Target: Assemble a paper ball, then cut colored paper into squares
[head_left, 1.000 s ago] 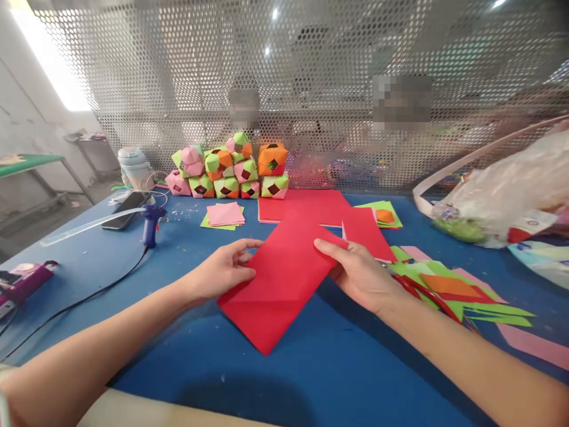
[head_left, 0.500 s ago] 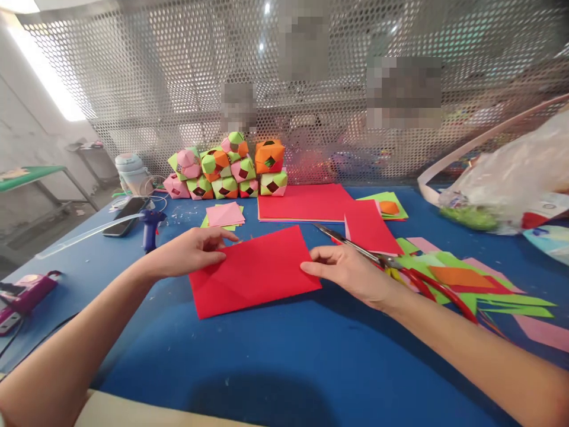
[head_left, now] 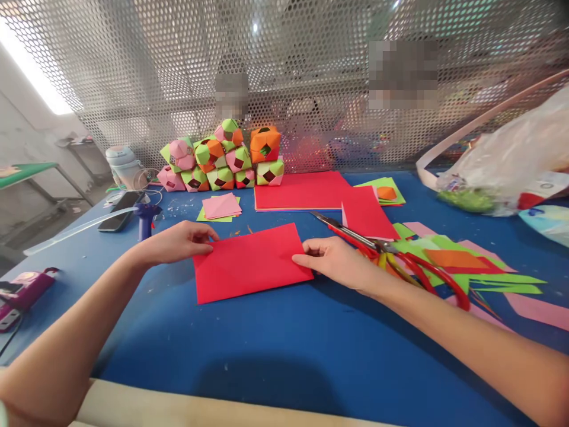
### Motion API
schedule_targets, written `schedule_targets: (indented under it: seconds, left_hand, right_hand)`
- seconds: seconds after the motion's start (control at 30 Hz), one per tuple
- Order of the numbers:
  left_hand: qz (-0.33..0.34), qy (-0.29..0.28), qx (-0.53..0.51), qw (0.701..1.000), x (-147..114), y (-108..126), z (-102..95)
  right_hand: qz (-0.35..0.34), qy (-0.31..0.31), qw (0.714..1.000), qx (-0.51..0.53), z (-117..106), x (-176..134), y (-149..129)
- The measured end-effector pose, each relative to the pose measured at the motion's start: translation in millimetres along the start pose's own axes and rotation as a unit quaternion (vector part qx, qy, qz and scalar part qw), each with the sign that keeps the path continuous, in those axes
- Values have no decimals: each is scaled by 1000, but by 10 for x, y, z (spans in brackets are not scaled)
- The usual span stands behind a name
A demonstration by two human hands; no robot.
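Observation:
A red rectangular sheet of paper is held over the blue table, its long side running left to right. My left hand pinches its upper left corner, thumb on top. On the right edge my right hand grips the paper, with the thumb on the face and the fingers behind. Just beyond my right hand lie scissors with red handles. A folded red piece of paper rests by their blades.
Folded paper balls are stacked at the back. Nearby lie a red paper stack, small pink sheets, a blue glue gun, a phone and a purple power strip. Coloured scraps and a plastic bag are right.
The red paper has been lowered and looks flatter, and my left hand has shifted slightly left along with it. The whole view has tilted a little. Both hands keep their hold.

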State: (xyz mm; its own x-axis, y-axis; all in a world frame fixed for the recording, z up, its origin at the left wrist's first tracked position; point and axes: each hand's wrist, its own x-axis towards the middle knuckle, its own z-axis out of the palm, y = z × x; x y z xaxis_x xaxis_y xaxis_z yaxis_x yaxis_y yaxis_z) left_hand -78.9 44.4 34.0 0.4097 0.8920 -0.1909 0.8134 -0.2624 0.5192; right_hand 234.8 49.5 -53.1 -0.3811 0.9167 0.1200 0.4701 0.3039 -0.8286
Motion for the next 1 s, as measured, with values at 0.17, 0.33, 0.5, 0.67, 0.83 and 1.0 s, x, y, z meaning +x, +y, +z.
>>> schedule_targets:
  seconds: [0.17, 0.33, 0.5, 0.67, 0.83, 1.0]
  left_hand:
    - [11, 55, 20, 998, 121, -65, 237]
    - [51, 109, 144, 982, 232, -146, 483]
    - [45, 189, 273, 942, 234, -82, 574]
    - [178, 143, 291, 929, -54, 367, 863]
    - [245, 140, 306, 909, -296, 635, 1324]
    - [241, 169, 330, 897, -293, 604, 1433]
  right_hand:
    - [24, 66, 993, -99, 44, -20, 36]
    - [13, 69, 967, -246, 90, -63, 69]
    - [-128, 133, 891, -414, 68, -102, 68]
    - [-304, 80, 865, -391, 171, -237, -103]
    - [-345, 17, 881, -322, 422, -377, -176]
    - [-355, 20, 875, -329, 471, -397, -129]
